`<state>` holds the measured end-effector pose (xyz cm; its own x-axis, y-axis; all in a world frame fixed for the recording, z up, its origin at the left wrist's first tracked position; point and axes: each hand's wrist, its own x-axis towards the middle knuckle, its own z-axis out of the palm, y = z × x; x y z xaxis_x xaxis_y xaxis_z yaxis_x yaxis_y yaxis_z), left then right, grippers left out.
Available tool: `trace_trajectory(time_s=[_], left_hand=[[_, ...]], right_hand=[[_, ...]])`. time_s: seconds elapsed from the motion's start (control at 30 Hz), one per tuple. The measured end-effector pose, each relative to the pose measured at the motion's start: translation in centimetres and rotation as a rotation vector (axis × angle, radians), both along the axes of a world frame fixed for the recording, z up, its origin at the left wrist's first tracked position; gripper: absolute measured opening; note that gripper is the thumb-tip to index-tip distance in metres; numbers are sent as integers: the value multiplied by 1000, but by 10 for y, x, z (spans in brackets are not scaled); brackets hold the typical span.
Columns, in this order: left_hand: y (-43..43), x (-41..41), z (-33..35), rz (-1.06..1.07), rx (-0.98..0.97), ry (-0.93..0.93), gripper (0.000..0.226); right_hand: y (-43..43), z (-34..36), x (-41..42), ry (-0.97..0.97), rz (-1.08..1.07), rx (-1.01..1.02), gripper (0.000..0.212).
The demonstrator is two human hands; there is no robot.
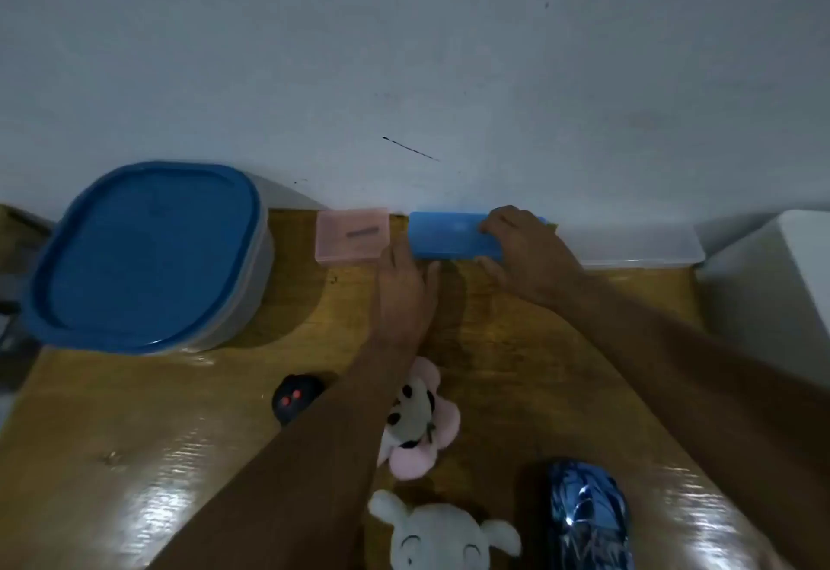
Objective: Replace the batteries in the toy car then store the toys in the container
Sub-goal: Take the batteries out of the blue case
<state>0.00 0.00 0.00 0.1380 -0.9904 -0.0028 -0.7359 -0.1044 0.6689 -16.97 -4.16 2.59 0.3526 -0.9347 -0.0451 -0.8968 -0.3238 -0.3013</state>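
A flat blue plastic case (442, 235) lies at the back of the wooden table (134, 426), against the wall. My right hand (521, 246) grips its right end, fingers over the top and thumb on the near edge. My left hand (404, 286) rests at the case's left near corner, fingers fairly straight. The shiny blue toy car (586, 515) lies near the front edge, right of centre. A large container with a blue lid (143, 250) stands at the back left, lid on.
A pink translucent box (352, 235) sits left of the blue case. A clear lid (637, 246) lies right of it, beside a white object (772, 291). A black toy with red eyes (294, 396), a pink-and-white plush (420, 417) and a white plush (438, 538) lie in front.
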Motion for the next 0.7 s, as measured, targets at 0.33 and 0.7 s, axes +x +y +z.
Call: trace_trajectory(time_s=[0.33, 0.7], left_hand=[[-16, 2, -11, 95, -25, -30, 47], [-15, 1, -20, 213, -78, 65, 30]], right_hand=[[-8, -7, -1, 139, 36, -99, 48], [-10, -14, 0, 332, 115, -298, 47]])
